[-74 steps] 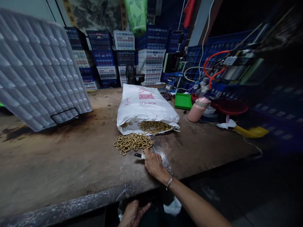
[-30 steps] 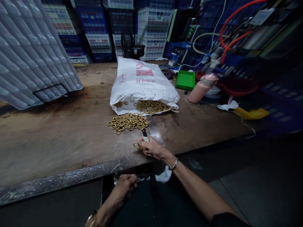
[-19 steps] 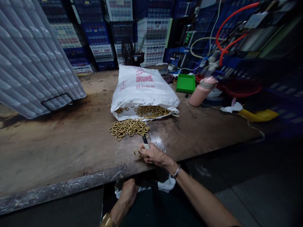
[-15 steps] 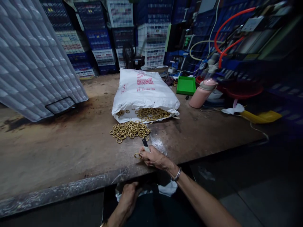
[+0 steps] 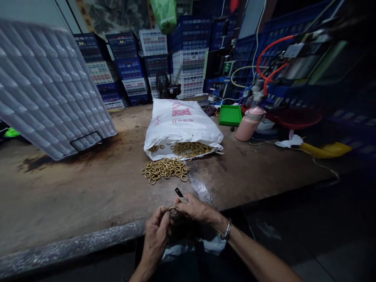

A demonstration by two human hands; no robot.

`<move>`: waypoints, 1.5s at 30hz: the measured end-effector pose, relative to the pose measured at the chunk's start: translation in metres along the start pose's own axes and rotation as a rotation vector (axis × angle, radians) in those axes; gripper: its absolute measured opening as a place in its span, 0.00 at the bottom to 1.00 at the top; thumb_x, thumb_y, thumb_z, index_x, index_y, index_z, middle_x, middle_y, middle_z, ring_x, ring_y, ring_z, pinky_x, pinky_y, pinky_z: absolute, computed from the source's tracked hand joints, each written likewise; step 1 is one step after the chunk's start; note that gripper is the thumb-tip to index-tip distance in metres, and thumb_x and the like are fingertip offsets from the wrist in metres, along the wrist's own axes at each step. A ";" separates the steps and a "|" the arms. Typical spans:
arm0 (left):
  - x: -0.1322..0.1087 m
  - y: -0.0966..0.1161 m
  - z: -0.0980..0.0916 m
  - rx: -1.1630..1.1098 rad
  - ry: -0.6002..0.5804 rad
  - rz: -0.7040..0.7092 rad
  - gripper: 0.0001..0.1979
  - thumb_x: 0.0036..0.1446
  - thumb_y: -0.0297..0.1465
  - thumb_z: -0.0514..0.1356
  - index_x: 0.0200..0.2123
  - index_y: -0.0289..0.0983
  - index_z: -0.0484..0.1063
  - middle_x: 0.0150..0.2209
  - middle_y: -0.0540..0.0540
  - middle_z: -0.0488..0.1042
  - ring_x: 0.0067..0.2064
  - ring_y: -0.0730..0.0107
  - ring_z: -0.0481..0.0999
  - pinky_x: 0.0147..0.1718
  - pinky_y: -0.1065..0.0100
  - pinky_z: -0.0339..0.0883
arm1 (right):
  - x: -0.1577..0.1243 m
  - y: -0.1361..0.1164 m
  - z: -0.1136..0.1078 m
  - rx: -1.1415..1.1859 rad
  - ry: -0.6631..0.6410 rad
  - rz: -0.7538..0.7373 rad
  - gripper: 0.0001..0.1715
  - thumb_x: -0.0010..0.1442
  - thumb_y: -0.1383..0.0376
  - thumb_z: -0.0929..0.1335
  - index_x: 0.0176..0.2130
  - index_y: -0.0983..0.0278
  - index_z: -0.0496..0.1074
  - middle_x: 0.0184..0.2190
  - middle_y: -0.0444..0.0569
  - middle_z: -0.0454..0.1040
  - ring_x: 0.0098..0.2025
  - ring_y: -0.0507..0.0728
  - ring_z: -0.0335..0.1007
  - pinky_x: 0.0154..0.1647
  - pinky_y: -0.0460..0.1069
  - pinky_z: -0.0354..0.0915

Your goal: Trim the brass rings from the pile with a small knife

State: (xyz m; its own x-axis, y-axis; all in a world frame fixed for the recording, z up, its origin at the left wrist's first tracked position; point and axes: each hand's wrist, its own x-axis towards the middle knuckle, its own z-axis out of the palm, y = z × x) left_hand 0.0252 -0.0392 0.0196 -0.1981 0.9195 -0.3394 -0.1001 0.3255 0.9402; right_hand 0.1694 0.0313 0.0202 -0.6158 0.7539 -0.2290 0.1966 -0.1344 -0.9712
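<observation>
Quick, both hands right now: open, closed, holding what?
Left hand: closed, pinching a small brass ring.
Right hand: closed on a small dark-bladed knife, fingers at the same ring.

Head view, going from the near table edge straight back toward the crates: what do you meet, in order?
Hands holding a ring and small blade → loose pile of brass rings → open white sack → fan → stacked crates.

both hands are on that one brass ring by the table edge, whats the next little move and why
Probably bring the small blade in the right hand onto the ring pinched with the left hand: both hands already meet on it at the table edge, blade tip pointing away.
</observation>
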 end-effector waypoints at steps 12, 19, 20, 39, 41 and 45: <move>-0.005 -0.014 -0.003 0.099 0.041 0.212 0.14 0.49 0.42 0.58 0.32 0.37 0.68 0.19 0.55 0.66 0.18 0.80 0.61 0.17 0.77 0.56 | -0.003 -0.003 0.018 -0.060 0.114 -0.049 0.15 0.56 0.57 0.60 0.26 0.65 0.62 0.18 0.38 0.58 0.19 0.46 0.49 0.18 0.41 0.46; -0.007 -0.009 -0.002 -0.022 -0.168 -0.021 0.16 0.52 0.43 0.54 0.24 0.35 0.66 0.15 0.54 0.64 0.15 0.81 0.59 0.14 0.78 0.53 | -0.007 -0.012 0.022 -0.202 0.210 -0.069 0.13 0.56 0.60 0.60 0.24 0.65 0.62 0.19 0.40 0.61 0.22 0.47 0.53 0.22 0.42 0.50; -0.007 -0.009 -0.001 -0.052 -0.193 -0.026 0.16 0.52 0.42 0.55 0.25 0.35 0.66 0.16 0.53 0.65 0.16 0.81 0.60 0.14 0.78 0.54 | -0.007 -0.013 0.022 -0.220 0.216 -0.070 0.13 0.56 0.61 0.61 0.24 0.65 0.61 0.19 0.40 0.61 0.22 0.47 0.53 0.22 0.42 0.50; -0.009 -0.006 -0.006 -0.273 -0.246 0.021 0.10 0.53 0.38 0.56 0.29 0.37 0.65 0.21 0.54 0.66 0.20 0.79 0.62 0.19 0.76 0.60 | -0.016 -0.011 0.025 -0.575 0.201 -0.201 0.07 0.51 0.73 0.59 0.29 0.64 0.64 0.22 0.42 0.66 0.25 0.49 0.59 0.26 0.43 0.51; -0.009 -0.003 -0.006 -0.255 -0.239 0.044 0.11 0.53 0.39 0.56 0.28 0.37 0.65 0.20 0.54 0.65 0.21 0.79 0.63 0.20 0.75 0.60 | -0.017 -0.011 0.027 -0.660 0.182 -0.217 0.11 0.48 0.74 0.59 0.32 0.63 0.65 0.24 0.42 0.68 0.26 0.50 0.61 0.27 0.43 0.52; -0.009 -0.002 -0.007 -0.245 -0.218 0.036 0.12 0.51 0.40 0.58 0.28 0.37 0.66 0.20 0.54 0.65 0.21 0.79 0.63 0.22 0.75 0.60 | -0.016 -0.012 0.029 -0.798 0.184 -0.220 0.16 0.46 0.75 0.59 0.35 0.62 0.65 0.26 0.44 0.70 0.28 0.51 0.64 0.29 0.44 0.51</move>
State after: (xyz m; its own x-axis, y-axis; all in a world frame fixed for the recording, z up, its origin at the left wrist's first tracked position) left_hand 0.0208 -0.0494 0.0211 0.0051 0.9635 -0.2675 -0.3335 0.2538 0.9079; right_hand 0.1549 0.0020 0.0336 -0.5826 0.8117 0.0417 0.6088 0.4698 -0.6393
